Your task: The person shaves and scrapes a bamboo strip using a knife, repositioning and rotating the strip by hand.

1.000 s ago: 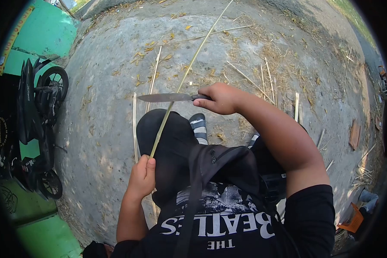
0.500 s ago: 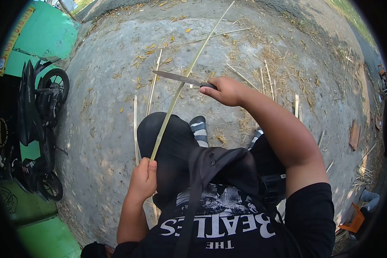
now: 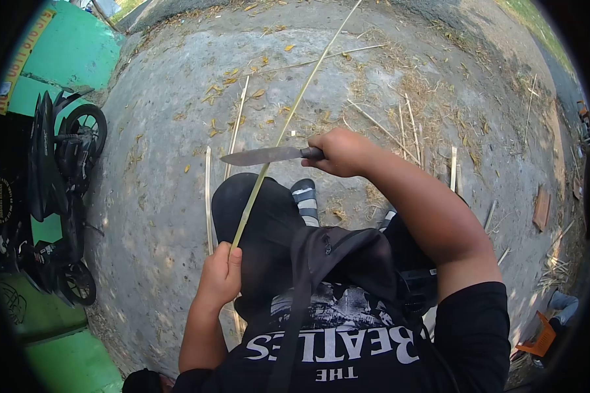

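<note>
A long, thin green bamboo strip (image 3: 249, 204) slants up and away from me over my dark-clad knee. My left hand (image 3: 223, 272) is closed around its near end. In my right hand (image 3: 341, 152) is a knife (image 3: 262, 156), gripped by its dark handle, with the broad blade pointing left. The blade lies across the strip just beyond my knee and appears to touch it. The strip's far end reaches the top edge of the view.
Several pale strips, such as one long piece (image 3: 209, 196), lie on the concrete ground (image 3: 151, 196) among dry leaves. A motorcycle (image 3: 62, 183) stands at the left by a green wall. An orange plastic object (image 3: 543, 335) and a brown block (image 3: 541, 208) are at the right.
My right hand has drawn the knife toward me along the strip, and the blade now shows more of its flat side. My left hand has stayed in place, holding the strip.
</note>
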`<state>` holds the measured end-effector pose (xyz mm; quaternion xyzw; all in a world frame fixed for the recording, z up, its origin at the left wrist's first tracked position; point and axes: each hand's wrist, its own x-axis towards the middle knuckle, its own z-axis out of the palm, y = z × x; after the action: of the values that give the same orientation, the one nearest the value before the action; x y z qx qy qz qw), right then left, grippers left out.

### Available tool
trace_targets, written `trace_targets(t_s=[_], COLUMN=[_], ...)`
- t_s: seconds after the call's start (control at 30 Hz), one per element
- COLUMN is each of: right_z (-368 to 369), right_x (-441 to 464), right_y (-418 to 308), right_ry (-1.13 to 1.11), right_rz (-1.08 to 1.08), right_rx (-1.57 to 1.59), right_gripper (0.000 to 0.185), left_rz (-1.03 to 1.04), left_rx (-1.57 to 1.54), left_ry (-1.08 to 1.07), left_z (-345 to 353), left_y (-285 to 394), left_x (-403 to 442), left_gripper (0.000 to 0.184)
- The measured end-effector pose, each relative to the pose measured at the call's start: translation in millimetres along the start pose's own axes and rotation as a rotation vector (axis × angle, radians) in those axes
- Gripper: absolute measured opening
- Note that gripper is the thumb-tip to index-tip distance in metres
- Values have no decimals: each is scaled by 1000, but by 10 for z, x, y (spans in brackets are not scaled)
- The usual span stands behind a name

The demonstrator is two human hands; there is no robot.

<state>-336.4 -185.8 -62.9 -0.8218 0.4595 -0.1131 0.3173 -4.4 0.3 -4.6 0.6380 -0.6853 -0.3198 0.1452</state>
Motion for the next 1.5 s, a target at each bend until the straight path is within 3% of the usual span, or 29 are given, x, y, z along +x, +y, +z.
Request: trace_targets(t_s=[0.07,0.13,0.27,0.4,0.47,0.53,0.67,0.87,1.07,1.17,1.27,1.43,1.5], right_z=[24,-151,-265,-252,-147,-94,-89,-10,-83,-122,-100,-127,-129], right_x=[81,78,-37,48,121,140,145,194,207,179,178,97,79], right_y=[64,258,471,402,475,462,446,500,447,344,230,33,3], right_ry=[50,156,342,461,529,598,619,718,759,730,724,705,710], right_rz=[164,329,336,481,373,257,363,327,179,155,113,83,64], right_rx=[-81,128,440,907,769,601,680,684,832,872,900,905,926], right_gripper=[46,49,53,56,57,57,57,55,48,45,44,43,42], left_rz=[28,-175,-456,-489,-492,-457,-368,-348,-285,177,263,332,344], left_rx=[-47,-403,-894,-907,-919,-918,-824,-595,-129,241,251,59,-170], left_ry=[-11,-151,-423,-498,-495,-479,-461,-451,-338,51,299,213,148], left_z=[-10,-52,-206,-202,-177,-143,-86,-99,-194,-232,-140,262,498], left_y=[-51,-254,-399,-490,-538,-585,-677,-713,-395,-232,-35,646,700], left_x=[-30,-130,-475,-694,-763,-821,-929,-917,-760,-548,-298,168,354], left_gripper=[36,36,38,39,40,41,46,52,49,53,60,84,84])
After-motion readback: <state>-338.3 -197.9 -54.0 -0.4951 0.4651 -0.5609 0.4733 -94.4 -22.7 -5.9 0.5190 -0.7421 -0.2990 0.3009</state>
